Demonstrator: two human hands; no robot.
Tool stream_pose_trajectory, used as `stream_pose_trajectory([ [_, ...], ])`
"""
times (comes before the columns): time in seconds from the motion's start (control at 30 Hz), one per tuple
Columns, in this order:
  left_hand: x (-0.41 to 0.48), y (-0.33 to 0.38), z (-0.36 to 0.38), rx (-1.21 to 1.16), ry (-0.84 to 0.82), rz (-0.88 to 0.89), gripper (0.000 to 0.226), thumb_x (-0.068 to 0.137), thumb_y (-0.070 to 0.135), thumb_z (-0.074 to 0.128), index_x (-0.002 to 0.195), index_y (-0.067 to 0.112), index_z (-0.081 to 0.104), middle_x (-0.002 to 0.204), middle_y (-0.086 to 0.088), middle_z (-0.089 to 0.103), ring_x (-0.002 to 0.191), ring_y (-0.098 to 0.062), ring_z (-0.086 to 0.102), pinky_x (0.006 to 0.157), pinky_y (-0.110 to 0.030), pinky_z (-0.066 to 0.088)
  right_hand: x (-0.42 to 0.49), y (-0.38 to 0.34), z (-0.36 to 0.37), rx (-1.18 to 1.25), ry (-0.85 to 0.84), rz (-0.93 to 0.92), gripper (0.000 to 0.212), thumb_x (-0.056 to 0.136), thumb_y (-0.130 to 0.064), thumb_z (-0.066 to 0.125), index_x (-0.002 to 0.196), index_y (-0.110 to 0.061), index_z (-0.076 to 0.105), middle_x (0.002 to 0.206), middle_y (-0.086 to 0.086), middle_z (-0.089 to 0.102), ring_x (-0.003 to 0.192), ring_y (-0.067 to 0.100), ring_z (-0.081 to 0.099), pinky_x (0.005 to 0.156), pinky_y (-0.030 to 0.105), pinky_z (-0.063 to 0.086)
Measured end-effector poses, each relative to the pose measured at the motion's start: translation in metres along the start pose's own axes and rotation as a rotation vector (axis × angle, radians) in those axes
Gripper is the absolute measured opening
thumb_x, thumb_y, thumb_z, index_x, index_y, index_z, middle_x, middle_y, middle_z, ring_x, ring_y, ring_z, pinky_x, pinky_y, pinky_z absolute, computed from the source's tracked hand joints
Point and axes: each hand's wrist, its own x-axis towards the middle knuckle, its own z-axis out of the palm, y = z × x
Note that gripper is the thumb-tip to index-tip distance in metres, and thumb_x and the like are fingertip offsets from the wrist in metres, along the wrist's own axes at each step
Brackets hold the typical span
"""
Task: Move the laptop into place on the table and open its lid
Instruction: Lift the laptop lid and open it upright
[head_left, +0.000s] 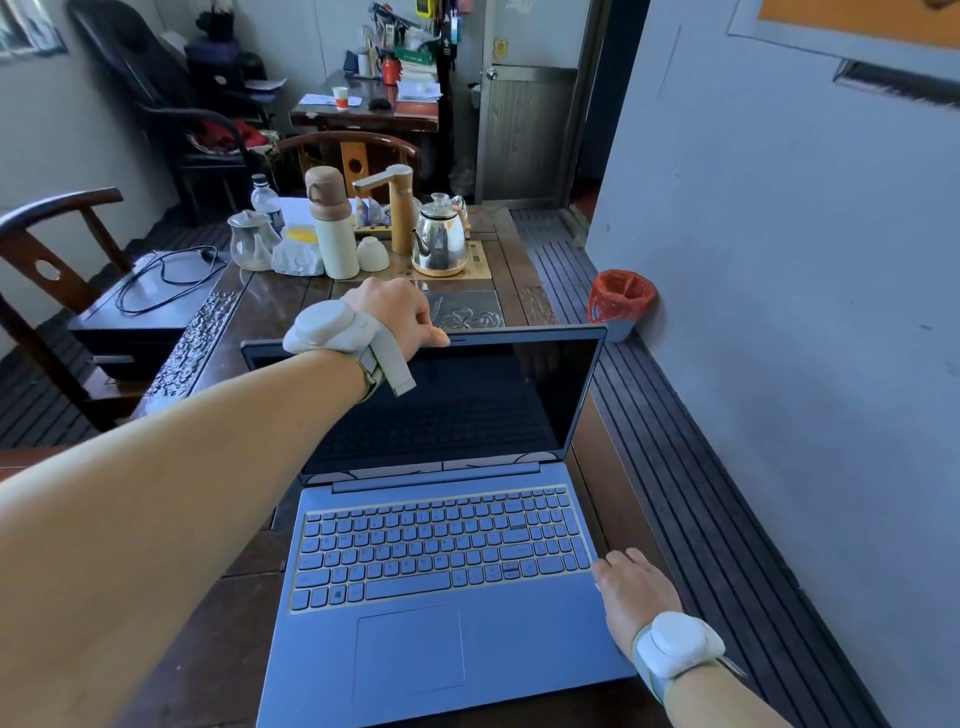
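Note:
A pale blue laptop lies on the dark wooden table with its lid raised and its black screen off. My left hand grips the top edge of the lid, thumb on the screen side, fingers behind it. My right hand rests flat on the right front corner of the laptop base, beside the keyboard. Both wrists carry white strapped devices.
At the far end of the table stand a steel kettle, a cream thermos, a glass jar, a small cup and a wooden dispenser. A red-lined bin sits on the floor to the right. A wooden chair stands at left.

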Motion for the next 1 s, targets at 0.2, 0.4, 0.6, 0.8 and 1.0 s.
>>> stream_pose_trajectory([
  [0.2, -0.004, -0.001, 0.000, 0.000, 0.004, -0.020, 0.037, 0.075, 0.050, 0.067, 0.082, 0.014, 0.073, 0.089, -0.006, 0.069, 0.084, -0.028, 0.062, 0.063, -0.031, 0.043, -0.001, -0.001, -0.003, -0.014, -0.011, 0.003, 0.037, 0.077, 0.011, 0.045, 0.111, -0.004, 0.051, 0.118, 0.014, 0.056, 0.112, 0.031, 0.046, 0.089, 0.035, 0.042],
  [0.4, -0.009, 0.000, -0.001, 0.001, -0.021, -0.024, 0.037, 0.076, 0.051, 0.066, 0.082, 0.015, 0.073, 0.090, -0.005, 0.069, 0.085, -0.027, 0.062, 0.064, -0.031, 0.044, -0.005, -0.002, -0.006, 0.037, 0.002, 0.040, 0.036, 0.082, 0.008, 0.040, 0.115, -0.007, 0.049, 0.121, 0.012, 0.054, 0.114, 0.028, 0.044, 0.090, 0.033, 0.041],
  [0.6, -0.013, 0.001, -0.001, 0.002, -0.030, -0.030, 0.034, 0.077, 0.049, 0.066, 0.083, 0.016, 0.072, 0.090, -0.005, 0.069, 0.085, -0.026, 0.062, 0.064, -0.031, 0.044, -0.006, -0.011, -0.019, 0.062, 0.017, 0.001, 0.035, 0.081, 0.010, 0.038, 0.102, -0.017, 0.047, 0.119, 0.010, 0.054, 0.111, 0.025, 0.045, 0.074, 0.029, 0.030],
  [0.8, -0.018, 0.002, -0.004, -0.007, -0.030, -0.034, 0.030, 0.077, 0.046, 0.067, 0.084, 0.017, 0.072, 0.091, -0.003, 0.067, 0.088, -0.026, 0.062, 0.066, -0.031, 0.044, -0.003, -0.016, -0.032, 0.075, 0.067, -0.024, 0.034, 0.081, 0.009, 0.038, 0.090, -0.023, 0.032, 0.113, 0.010, 0.054, 0.088, 0.018, 0.026, 0.073, 0.027, 0.028],
  [1.0, -0.022, -0.001, -0.007, 0.016, -0.050, -0.035, 0.031, 0.077, 0.046, 0.067, 0.089, 0.017, 0.071, 0.098, -0.005, 0.069, 0.091, -0.026, 0.062, 0.067, -0.031, 0.045, -0.002, -0.017, -0.037, 0.059, 0.046, -0.004, 0.031, 0.084, 0.007, 0.040, 0.106, -0.012, 0.050, 0.118, 0.010, 0.055, 0.111, 0.026, 0.045, 0.073, 0.028, 0.031],
])
